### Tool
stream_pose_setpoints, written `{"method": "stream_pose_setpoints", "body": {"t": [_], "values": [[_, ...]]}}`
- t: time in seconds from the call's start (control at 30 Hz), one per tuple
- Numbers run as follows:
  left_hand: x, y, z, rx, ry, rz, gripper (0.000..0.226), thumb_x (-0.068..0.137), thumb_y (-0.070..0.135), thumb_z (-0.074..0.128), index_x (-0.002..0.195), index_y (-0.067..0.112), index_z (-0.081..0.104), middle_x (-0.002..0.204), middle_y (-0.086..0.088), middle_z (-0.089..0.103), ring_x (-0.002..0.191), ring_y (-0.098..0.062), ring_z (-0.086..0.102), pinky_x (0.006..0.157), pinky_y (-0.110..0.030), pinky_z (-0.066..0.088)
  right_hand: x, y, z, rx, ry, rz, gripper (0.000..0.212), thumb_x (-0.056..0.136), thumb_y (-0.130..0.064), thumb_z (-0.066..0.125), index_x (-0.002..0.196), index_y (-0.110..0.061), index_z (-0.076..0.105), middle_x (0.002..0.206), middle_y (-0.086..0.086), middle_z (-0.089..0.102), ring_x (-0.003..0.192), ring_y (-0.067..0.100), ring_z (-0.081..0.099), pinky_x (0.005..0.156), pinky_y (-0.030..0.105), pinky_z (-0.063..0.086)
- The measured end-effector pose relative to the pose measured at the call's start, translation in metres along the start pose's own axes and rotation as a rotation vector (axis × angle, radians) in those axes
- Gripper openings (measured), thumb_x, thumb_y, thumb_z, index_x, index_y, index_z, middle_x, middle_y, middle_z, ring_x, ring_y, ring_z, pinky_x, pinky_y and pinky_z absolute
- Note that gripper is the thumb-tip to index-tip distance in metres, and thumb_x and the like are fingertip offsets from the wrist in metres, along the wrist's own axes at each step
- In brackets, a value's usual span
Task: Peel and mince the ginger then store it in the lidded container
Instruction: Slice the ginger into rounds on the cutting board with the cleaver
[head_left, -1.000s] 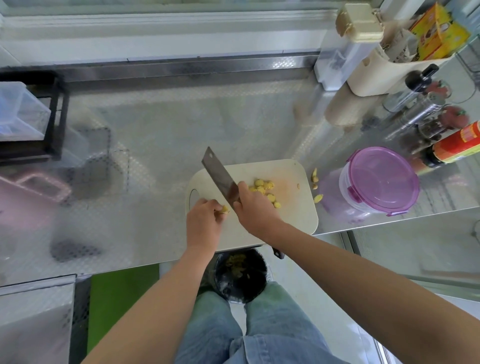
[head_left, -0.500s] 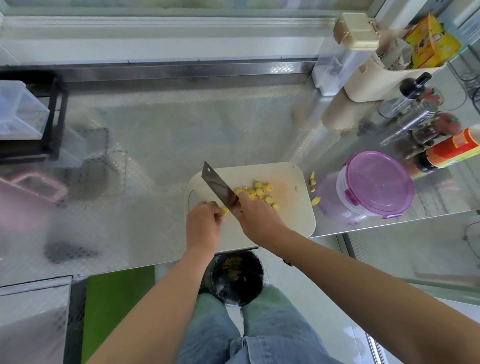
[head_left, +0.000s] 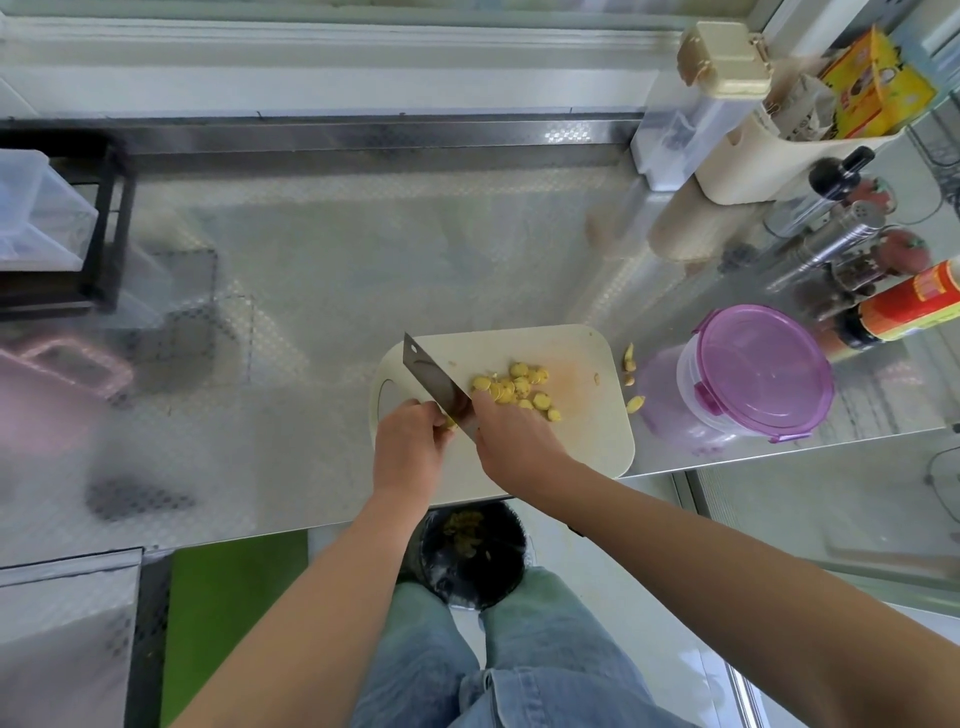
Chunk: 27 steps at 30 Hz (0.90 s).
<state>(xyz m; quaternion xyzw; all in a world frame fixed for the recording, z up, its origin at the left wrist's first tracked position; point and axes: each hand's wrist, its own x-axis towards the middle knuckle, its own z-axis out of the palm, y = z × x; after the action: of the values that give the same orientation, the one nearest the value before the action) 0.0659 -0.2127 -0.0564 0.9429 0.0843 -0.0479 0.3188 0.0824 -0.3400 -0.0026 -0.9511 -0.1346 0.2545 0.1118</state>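
Observation:
A cream cutting board (head_left: 582, 441) lies at the counter's front edge. Several yellow ginger slices (head_left: 514, 387) are heaped on its middle. My right hand (head_left: 511, 441) grips the cleaver (head_left: 434, 382), whose blade is down on the board just left of the slices. My left hand (head_left: 408, 449) pinches a small ginger piece (head_left: 451, 422) against the blade's left side; most of that piece is hidden by my fingers. The purple-lidded container (head_left: 753, 374) stands shut to the right of the board.
A few ginger scraps (head_left: 635, 402) lie between board and container. Bottles and shakers (head_left: 831, 244) crowd the back right. A black bin (head_left: 470, 551) with peelings sits on the floor below the counter edge. A black rack (head_left: 62, 228) stands at left.
The cleaver came down from a raised tilt to the board beside my left hand, and the pile of slices has grown slightly. The view shifted a little.

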Motion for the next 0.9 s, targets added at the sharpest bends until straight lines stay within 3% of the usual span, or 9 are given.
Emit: {"method": "stream_pose_setpoints", "body": {"t": [0.17,0.33,0.5,0.6,0.77,0.9], "values": [[0.002,-0.001,0.000,0.042,-0.013,0.024,0.003,0.080,0.008,0.071,0.080,0.005,0.073,0.079,-0.013,0.067,0.074,-0.031,0.063,0.067,-0.037,0.050,0.005,-0.005,0.004,0.015,0.012,0.003,0.021,0.093,-0.002,0.041,0.110,-0.012,0.036,0.085,0.008,0.055,0.069,0.027,0.046,0.058,0.036,0.035],[0.008,0.000,-0.002,0.118,-0.071,-0.026,0.013,0.083,0.019,0.071,0.084,0.006,0.072,0.087,-0.012,0.070,0.083,-0.029,0.063,0.071,-0.034,0.044,-0.002,-0.001,0.002,-0.012,-0.023,-0.005,0.024,0.091,0.003,0.042,0.110,-0.011,0.036,0.075,0.002,0.040,0.070,0.025,0.043,0.061,0.035,0.034],[0.006,0.005,-0.002,0.145,-0.095,-0.012,0.012,0.086,0.010,0.062,0.084,0.004,0.072,0.086,-0.017,0.067,0.079,-0.033,0.061,0.062,-0.030,0.034,0.011,-0.016,-0.001,0.021,-0.020,0.015,0.023,0.091,0.003,0.043,0.100,-0.014,0.032,0.078,0.003,0.043,0.070,0.025,0.045,0.050,0.030,0.028],[0.006,0.004,-0.003,0.114,-0.083,-0.017,0.010,0.082,0.007,0.064,0.079,0.003,0.072,0.081,-0.017,0.067,0.077,-0.033,0.061,0.062,-0.029,0.031,0.017,-0.016,0.001,0.071,-0.030,0.007,0.023,0.090,0.002,0.043,0.097,-0.015,0.029,0.074,0.002,0.040,0.070,0.026,0.046,0.050,0.030,0.028],[0.007,0.003,-0.003,0.116,-0.101,-0.032,0.009,0.083,0.011,0.068,0.087,0.004,0.072,0.089,-0.015,0.069,0.084,-0.032,0.062,0.065,-0.028,0.033,0.002,-0.004,0.006,0.051,-0.041,0.013,0.024,0.090,0.003,0.041,0.109,-0.011,0.037,0.081,0.004,0.043,0.071,0.025,0.043,0.059,0.035,0.033],[0.007,0.005,-0.003,0.124,-0.108,-0.033,0.011,0.085,0.009,0.063,0.088,0.005,0.073,0.089,-0.015,0.068,0.082,-0.031,0.062,0.063,-0.027,0.030,0.013,-0.009,0.005,0.044,-0.025,0.009,0.020,0.091,0.001,0.042,0.099,-0.014,0.033,0.073,0.000,0.039,0.070,0.025,0.045,0.052,0.032,0.030]]}}
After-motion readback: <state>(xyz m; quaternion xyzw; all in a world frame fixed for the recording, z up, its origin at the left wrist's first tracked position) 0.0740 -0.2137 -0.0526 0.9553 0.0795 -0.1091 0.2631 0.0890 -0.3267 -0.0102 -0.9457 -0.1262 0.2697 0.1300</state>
